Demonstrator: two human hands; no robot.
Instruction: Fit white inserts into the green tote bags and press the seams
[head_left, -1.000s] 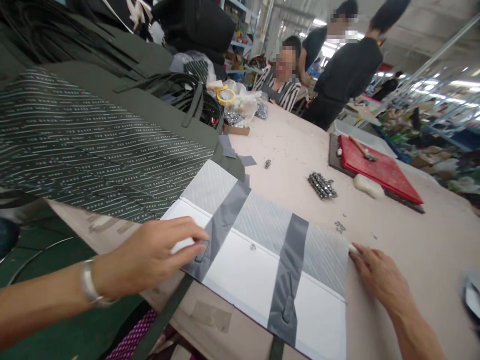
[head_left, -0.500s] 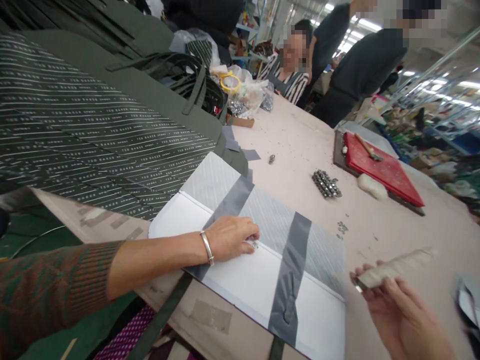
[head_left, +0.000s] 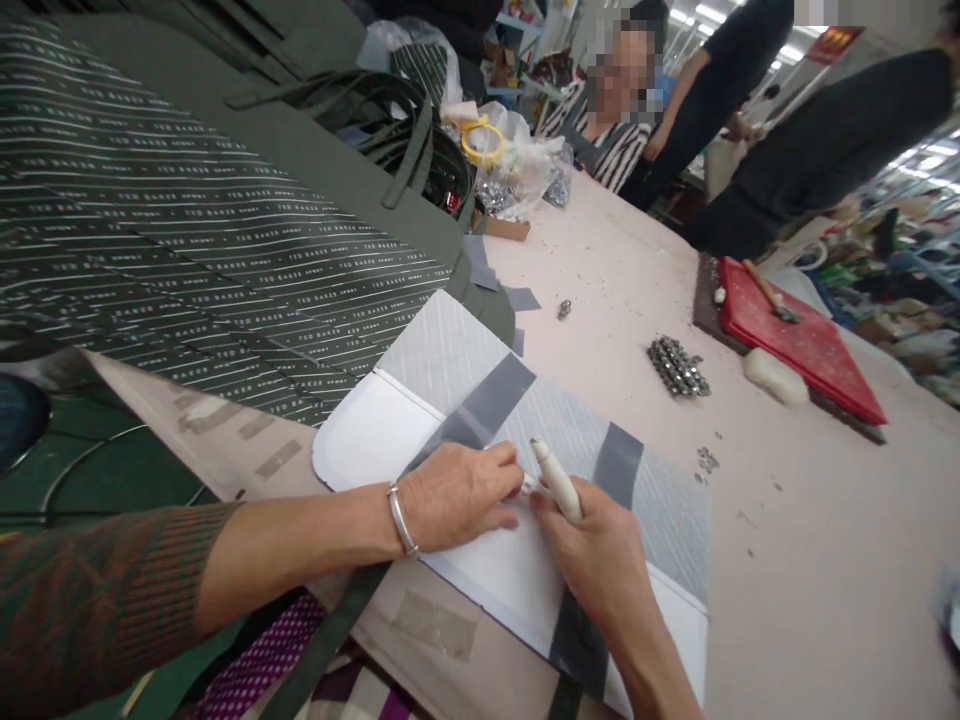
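Note:
A white and grey panel with two dark grey straps lies flat on the table in front of me. My left hand, with a silver bracelet at the wrist, rests on the panel's middle with its fingertips pinched at a small spot. My right hand is closed round a pale cream tool handle, whose lower end meets the panel right beside the left fingertips. What the left fingers pinch is too small to make out.
Dark striped fabric pieces are stacked at the left. A pile of metal fittings, a red cutting board with a hammer, and plastic bags lie further back. People sit and stand at the far end.
My right hand has carried the cream tool from the right edge to the panel's middle, next to my left fingers. The left hand stayed near the same spot.

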